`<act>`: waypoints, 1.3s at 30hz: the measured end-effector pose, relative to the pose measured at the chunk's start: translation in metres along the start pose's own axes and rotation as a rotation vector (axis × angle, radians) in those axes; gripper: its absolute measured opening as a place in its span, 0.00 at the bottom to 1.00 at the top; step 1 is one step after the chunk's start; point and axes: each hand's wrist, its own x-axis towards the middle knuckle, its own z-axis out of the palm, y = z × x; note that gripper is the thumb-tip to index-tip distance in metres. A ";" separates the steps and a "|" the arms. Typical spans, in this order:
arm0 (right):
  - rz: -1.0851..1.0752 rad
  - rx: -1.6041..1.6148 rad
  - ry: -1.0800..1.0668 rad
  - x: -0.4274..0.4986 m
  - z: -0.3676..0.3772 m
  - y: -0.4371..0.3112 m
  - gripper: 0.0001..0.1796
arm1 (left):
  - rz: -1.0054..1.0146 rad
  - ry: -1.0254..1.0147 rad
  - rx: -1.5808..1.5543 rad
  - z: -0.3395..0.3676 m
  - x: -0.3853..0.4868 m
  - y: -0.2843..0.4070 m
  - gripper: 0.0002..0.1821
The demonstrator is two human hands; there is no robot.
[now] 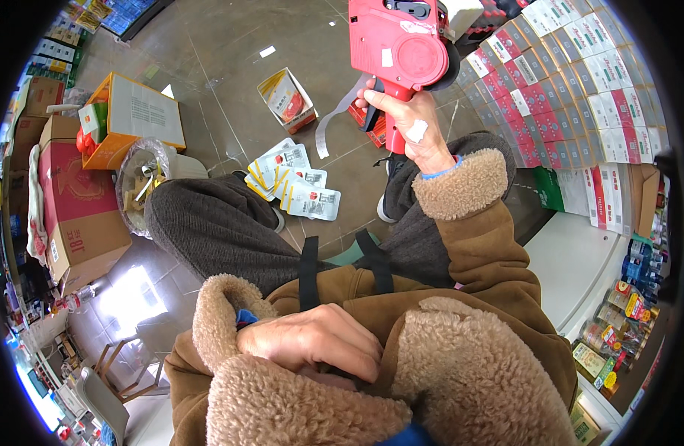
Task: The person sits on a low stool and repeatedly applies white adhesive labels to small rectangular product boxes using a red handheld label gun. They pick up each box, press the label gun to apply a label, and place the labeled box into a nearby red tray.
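My right hand (417, 125) is raised in front of my right knee, gripping a red price label gun (395, 56) by its handle. A curling strip of label backing (333, 114) hangs from the gun, and a small white label (416, 131) is stuck near the back of my right wrist. At my chest, my left hand (314, 340) is curled against the front of a brown fleece-lined coat (481, 251); its fingertips are hidden. On the floor between my feet lie several fanned pouches (311, 200). Beyond them an opened carton (286, 100) holds similar pouches.
A lined waste bin (194, 166) stands by my left knee, beside an orange-edged box (147, 111) and a large cardboard carton (85, 206). Stacked cartons (548, 95) rise on the right, above a white shelf (570, 262) with jars. A red box (370, 125) lies behind the gun.
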 end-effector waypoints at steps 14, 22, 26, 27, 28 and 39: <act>-0.034 0.012 0.002 0.000 0.001 0.000 0.13 | -0.661 0.517 -0.365 -0.004 -0.001 -0.003 0.15; -0.059 -0.024 -0.039 0.000 0.002 -0.002 0.12 | -0.050 -0.456 0.195 -0.012 0.023 0.064 0.29; -0.099 0.032 -0.044 -0.001 0.003 -0.004 0.12 | -0.177 -0.790 0.291 0.011 0.007 0.115 0.29; -0.127 0.044 -0.044 -0.002 0.002 -0.005 0.12 | -0.161 -0.782 0.335 0.018 0.000 0.129 0.28; -0.105 0.041 -0.039 -0.003 0.002 -0.005 0.12 | -0.145 -0.762 0.359 0.027 -0.007 0.139 0.27; -0.087 0.027 -0.068 -0.002 0.005 -0.007 0.10 | 0.039 -0.519 -0.218 0.051 -0.044 0.110 0.19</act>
